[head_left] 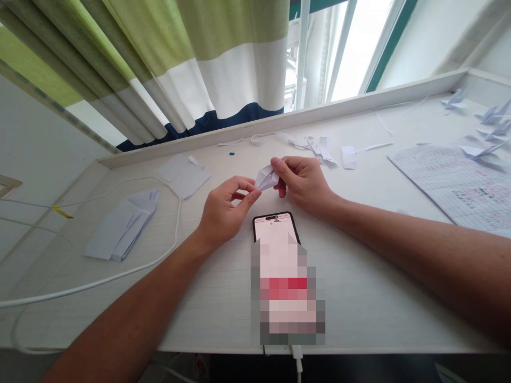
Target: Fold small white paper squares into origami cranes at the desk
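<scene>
A small folded piece of white paper (266, 178) is held between both hands above the middle of the desk. My left hand (228, 208) pinches its lower left tip between thumb and forefinger. At its upper right side, my right hand (304, 182) grips it with the thumb on top and the fingers curled underneath. Just below the hands lies a phone (276, 226), screen up, most of it blurred out, with a white cable (297, 354) at its lower end.
Folded papers (123, 226) and flat sheets (186, 175) lie left, beside a looping white cable (176, 223). Paper scraps (325, 151) are scattered along the back. At right are a written-on lined sheet (459, 186) and several folded paper figures (489, 114). A curtain (239, 64) hangs behind the desk's raised edge.
</scene>
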`<state>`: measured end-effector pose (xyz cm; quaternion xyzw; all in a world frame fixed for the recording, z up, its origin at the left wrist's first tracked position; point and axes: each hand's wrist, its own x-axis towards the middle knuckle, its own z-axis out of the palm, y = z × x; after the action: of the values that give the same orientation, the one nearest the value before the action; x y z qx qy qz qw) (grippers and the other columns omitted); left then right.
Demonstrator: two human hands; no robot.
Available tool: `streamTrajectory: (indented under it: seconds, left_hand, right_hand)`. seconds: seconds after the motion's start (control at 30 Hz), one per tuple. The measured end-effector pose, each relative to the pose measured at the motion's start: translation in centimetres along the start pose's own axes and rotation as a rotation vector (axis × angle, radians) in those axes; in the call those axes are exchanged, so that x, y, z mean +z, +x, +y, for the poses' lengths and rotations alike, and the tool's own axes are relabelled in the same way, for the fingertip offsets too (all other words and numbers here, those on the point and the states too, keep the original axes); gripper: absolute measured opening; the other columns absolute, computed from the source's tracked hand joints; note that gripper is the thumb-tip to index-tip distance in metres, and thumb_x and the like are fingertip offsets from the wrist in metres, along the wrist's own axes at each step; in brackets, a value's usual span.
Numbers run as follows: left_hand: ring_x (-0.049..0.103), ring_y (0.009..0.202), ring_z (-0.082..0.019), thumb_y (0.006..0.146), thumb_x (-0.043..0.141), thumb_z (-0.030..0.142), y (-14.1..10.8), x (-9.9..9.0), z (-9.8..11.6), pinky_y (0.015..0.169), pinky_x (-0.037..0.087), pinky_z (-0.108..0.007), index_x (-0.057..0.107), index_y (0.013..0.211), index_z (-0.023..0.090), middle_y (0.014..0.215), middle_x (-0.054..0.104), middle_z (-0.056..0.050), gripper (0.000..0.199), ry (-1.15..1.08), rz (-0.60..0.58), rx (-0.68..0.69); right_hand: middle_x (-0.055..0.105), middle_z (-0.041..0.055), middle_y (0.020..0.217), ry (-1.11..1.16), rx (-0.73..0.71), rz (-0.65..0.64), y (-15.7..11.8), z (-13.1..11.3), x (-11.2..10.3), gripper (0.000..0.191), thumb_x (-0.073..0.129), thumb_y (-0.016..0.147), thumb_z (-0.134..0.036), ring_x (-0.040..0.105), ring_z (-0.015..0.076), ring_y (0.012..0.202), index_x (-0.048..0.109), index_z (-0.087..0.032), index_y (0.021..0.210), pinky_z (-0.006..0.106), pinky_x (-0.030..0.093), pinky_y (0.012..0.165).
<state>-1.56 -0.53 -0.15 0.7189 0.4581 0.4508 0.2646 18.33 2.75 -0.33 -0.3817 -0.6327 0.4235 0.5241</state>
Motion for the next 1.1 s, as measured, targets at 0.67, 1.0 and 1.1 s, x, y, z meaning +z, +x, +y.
streamTrajectory:
  seconds: [0.67, 1.0, 1.1]
  left_hand:
    - [0.073, 0.064, -0.016, 0.081, 0.088, 0.044, 0.5, 0.1, 1.1, 0.066, 0.061, -0.031, 0.058, 0.105, 0.021, 0.079, 0.077, 0.0, 0.045, -0.368, -0.043, -0.304]
    - [0.079, 0.085, -0.023, 0.072, 0.096, 0.043, 0.0, 0.7, 1.5, 0.074, 0.063, -0.033, 0.077, 0.102, 0.017, 0.095, 0.083, -0.008, 0.044, -0.381, -0.238, -0.407]
    - [0.079, 0.082, -0.024, 0.07, 0.096, 0.044, -0.1, 0.8, 1.7, 0.071, 0.064, -0.033, 0.077, 0.099, 0.018, 0.091, 0.083, -0.007, 0.043, -0.349, -0.216, -0.402]
  right_hand:
    - [0.059, -0.0011, 0.054, -0.021, -0.023, -0.07, -0.2, 0.4, 0.1, 0.062, 0.061, 0.096, -0.074, 0.052, 0.0104, 0.05, 0.062, -0.019, 0.068, 0.026, 0.04, 0.051]
    - [0.057, -0.0023, 0.055, -0.116, -0.075, -0.16, -0.6, 0.1, 0.5, 0.053, 0.063, 0.102, -0.052, 0.044, 0.0104, 0.055, 0.056, -0.019, 0.061, 0.027, 0.034, 0.054]
    - [0.056, -0.0014, 0.054, -0.171, -0.072, -0.143, -0.7, 0.2, 0.5, 0.054, 0.062, 0.102, -0.053, 0.045, 0.0115, 0.055, 0.055, -0.02, 0.06, 0.028, 0.033, 0.054]
